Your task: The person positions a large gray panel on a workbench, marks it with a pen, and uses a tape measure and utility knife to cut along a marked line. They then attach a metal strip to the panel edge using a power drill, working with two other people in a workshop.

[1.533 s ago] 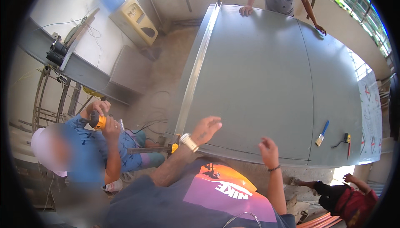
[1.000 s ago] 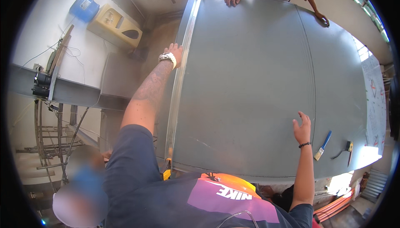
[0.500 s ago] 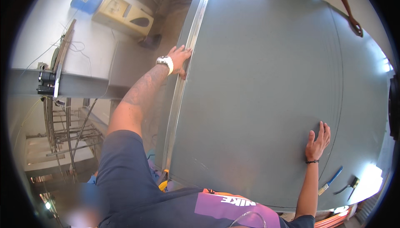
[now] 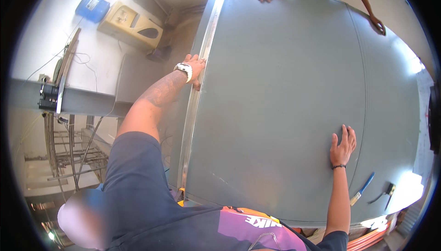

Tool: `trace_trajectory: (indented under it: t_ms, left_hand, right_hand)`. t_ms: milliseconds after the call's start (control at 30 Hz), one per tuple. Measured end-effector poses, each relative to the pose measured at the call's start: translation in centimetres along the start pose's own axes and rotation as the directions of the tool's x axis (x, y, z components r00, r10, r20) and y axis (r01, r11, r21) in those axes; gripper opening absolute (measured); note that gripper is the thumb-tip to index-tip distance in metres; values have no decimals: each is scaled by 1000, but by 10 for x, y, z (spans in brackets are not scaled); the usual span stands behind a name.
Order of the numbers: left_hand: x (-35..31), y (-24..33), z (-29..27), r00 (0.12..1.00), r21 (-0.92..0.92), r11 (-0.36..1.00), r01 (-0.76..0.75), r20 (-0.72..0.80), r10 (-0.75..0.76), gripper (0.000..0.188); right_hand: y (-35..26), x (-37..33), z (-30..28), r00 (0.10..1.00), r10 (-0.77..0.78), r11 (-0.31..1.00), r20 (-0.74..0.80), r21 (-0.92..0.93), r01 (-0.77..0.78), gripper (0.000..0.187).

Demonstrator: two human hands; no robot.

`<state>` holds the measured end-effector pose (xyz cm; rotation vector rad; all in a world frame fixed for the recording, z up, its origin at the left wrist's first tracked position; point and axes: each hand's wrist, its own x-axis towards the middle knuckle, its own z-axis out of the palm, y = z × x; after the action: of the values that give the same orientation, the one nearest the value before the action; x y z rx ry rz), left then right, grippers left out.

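Since half a second ago your view has pulled back, and the large grey metal sheet [image 4: 285,108] now shows whole on the tabletop, its long axis running away from you. Your left hand [image 4: 195,67] clasps the sheet's bright folded left edge [image 4: 197,99]; your right hand [image 4: 342,146] lies flat and released near the blue-handled brush [image 4: 363,189].

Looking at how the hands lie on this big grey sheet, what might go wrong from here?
The left hand grips the sheet's thin metal edge; if the sheet slides, that edge might cut the fingers. The right hand only lies flat on the smooth surface, so it could slip. A brush and a small tool lie loose near the right corner and may fall off if the sheet tilts.
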<state>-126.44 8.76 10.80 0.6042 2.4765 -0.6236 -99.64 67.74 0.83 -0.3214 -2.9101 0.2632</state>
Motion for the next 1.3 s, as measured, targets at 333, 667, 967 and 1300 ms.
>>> trace_trajectory:
  t_ms: [333, 667, 967, 1300]
  left_hand:
    - [-2, 10, 1, 993, -64, 997, -49, -112, 42, 146]
    - [6, 17, 4, 992, -350, 934, 74, 124, -32, 156]
    - [20, 11, 24, 994, -362, 932, 6, 107, 35, 157]
    - [18, 10, 23, 997, -387, 921, -43, 45, 65, 157]
  right_hand:
    - [-5, 0, -8, 999, 3, 999, -43, 33, -1, 50]
    - [-5, 0, -7, 1000, 23, 1000, 8, 15, -23, 51]
    - [0, -1, 1, 1000, 2, 1000, -7, 8, -2, 54]
    - [-4, -1, 3, 1000, 18, 1000, 13, -5, -18, 57]
